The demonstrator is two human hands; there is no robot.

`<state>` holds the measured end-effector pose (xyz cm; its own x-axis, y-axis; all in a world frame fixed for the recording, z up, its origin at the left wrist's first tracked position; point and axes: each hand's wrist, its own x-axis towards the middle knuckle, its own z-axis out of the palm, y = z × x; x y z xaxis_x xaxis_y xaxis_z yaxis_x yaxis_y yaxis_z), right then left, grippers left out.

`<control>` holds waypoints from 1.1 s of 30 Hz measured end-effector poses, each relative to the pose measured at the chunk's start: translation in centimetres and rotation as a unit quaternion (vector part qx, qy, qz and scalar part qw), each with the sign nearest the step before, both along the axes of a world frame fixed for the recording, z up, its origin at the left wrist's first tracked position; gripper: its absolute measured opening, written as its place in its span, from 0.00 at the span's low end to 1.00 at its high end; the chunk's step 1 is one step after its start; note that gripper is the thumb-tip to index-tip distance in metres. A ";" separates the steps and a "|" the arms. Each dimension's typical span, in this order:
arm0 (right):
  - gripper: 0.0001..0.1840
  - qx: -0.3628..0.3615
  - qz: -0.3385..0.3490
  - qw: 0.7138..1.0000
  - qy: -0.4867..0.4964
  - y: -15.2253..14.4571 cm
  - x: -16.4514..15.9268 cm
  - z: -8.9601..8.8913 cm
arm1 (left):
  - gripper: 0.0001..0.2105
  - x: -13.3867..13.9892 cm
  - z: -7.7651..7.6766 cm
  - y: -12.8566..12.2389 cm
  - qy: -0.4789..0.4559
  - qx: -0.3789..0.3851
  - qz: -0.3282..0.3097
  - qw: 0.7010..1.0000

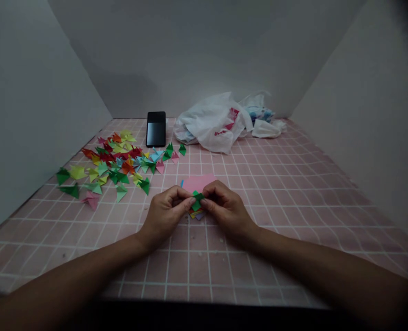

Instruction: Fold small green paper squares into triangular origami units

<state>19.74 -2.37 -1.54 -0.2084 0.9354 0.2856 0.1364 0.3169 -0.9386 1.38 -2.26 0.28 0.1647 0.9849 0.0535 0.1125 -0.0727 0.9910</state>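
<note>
A small folded piece of green origami paper (197,201) is pinched between my two hands, in the middle of the view. My left hand (167,211) grips its left side with thumb and forefinger. On the other side, my right hand (228,209) is closed on the right edge in the same way. Beneath the hands lies a stack of coloured paper sheets (199,182), pink on top, with yellow, orange and purple edges showing at the front. The hands hide much of this stack.
Many folded paper pieces (116,163) in several colours are spread on the pink checked tablecloth (293,197) at the left. A black phone (156,129) lies behind them. White plastic bags (214,122) and a crumpled white tissue (266,129) rest near the back wall. Walls enclose three sides.
</note>
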 end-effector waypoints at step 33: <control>0.05 0.121 -0.017 0.988 -0.097 -0.5 0.4 0.4 | 0.05 -0.1 0.7 0.1 0.106 0.135 -0.035 0.985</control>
<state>20.11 -2.85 -1.17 -0.2515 0.8521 0.4589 0.3204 0.5208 -0.7913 1.27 -2.19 0.95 0.2670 0.9255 0.2686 0.3010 -0.3449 0.8891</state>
